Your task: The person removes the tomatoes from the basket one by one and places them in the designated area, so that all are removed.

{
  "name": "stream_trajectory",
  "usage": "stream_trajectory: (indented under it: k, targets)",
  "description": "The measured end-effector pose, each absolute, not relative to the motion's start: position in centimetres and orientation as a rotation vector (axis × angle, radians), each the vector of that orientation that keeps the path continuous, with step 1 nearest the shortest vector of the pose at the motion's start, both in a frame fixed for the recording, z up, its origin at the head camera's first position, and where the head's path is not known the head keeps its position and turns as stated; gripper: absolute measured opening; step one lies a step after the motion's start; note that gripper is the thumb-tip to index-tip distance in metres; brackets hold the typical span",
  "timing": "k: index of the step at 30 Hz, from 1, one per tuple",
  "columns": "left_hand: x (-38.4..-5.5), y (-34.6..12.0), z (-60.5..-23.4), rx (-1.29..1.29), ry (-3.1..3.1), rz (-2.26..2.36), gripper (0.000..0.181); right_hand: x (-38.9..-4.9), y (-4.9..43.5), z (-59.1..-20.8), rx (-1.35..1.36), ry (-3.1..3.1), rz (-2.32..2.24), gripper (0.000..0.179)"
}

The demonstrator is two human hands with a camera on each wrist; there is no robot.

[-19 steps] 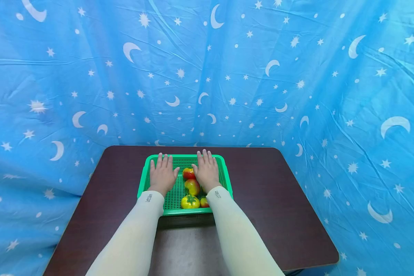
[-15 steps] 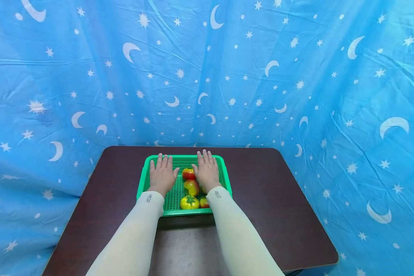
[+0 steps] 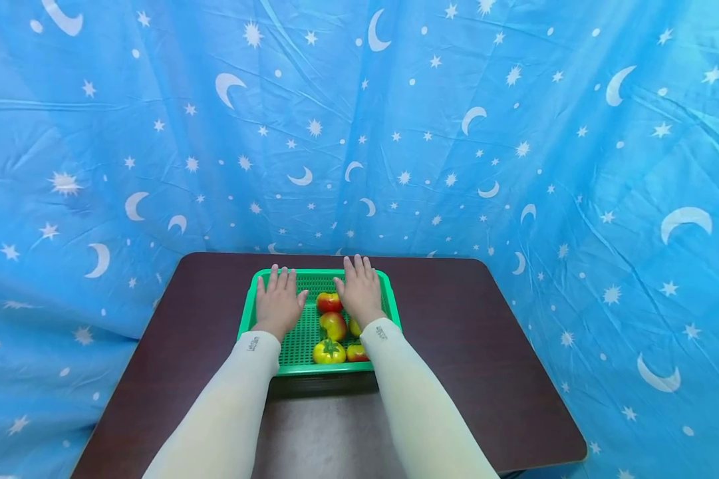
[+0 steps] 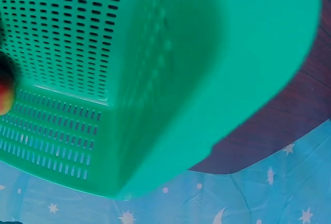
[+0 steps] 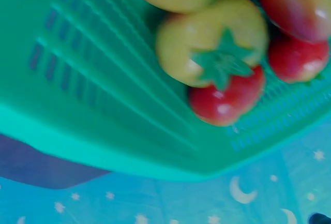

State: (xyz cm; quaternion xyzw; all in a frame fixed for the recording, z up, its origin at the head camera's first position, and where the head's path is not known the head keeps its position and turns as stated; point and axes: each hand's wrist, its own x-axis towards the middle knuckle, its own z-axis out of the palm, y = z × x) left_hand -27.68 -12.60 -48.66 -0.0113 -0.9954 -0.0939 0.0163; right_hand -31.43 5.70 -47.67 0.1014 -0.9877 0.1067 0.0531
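A green mesh basket (image 3: 326, 369) stands on the table, and both hands are over it. My left hand (image 3: 278, 306) is over the basket's left side with straight fingers reaching toward the far rim. My right hand (image 3: 360, 294) has its fingers straight too, over the right side, hiding some of the fruit below. Between them lie a red-yellow fruit (image 3: 329, 303), a curved mango-like fruit (image 3: 333, 326) and a yellow tomato-like fruit (image 3: 329, 352) with a green star-shaped calyx. In the right wrist view, a similar yellow fruit (image 5: 178, 48) rests against a red one (image 5: 222, 102). Neither hand grips anything.
The dark brown table (image 3: 473, 359) extends on both sides of the basket and has rounded corners. A blue curtain (image 3: 359, 133) with white moons and stars hangs behind it and along the sides.
The hands have moved slightly apart, the left one leftward, the right one rightward and a little farther forward. More of the fruit beside the right hand and forearm shows. The basket stays in place.
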Motion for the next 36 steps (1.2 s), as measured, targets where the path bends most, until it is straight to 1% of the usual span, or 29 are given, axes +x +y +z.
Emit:
stream_trajectory:
  k: [4, 7, 11, 14, 17, 23, 28, 36]
  targets:
    - [-27.5, -14.1, -48.2, 0.047, -3.099, -0.436, 0.071, -31.4, 6.1, -46.6, 0.34, -3.007, 0.35, 0.063]
    - [-27.0, -16.0, -48.4, 0.196, -3.115, -0.642, 0.072, -31.0, 6.9, -46.4, 0.349, -3.057, 0.36, 0.062]
    - [-25.9, -18.9, -49.5, 0.374, -3.122, -0.864, 0.074, -30.6, 8.4, -46.9, 0.305, -3.153, 0.464, 0.064]
    - [-25.2, -20.2, -50.6, 0.376, -3.127, -0.938, 0.074, -30.6, 9.6, -47.5, 0.244, -3.167, 0.513, 0.067]
    - [-24.6, -20.6, -51.6, 0.348, -3.123, -0.965, 0.072, -30.9, 10.4, -48.1, 0.241, -3.163, 0.509, 0.069]
    - [-24.2, -19.6, -52.9, 0.321, -3.065, -1.008, 0.07, -30.9, 10.9, -48.8, 0.276, -3.151, 0.561, 0.067]
    - [-23.9, -19.0, -53.4, 0.35, -3.022, -1.009, 0.068, -30.7, 10.7, -49.2, 0.318, -3.135, 0.549, 0.065]
    - [-23.9, -18.6, -53.4, 0.341, -3.033, -0.913, 0.073, -31.3, 9.4, -47.4, 0.424, -3.161, 0.532, 0.069]
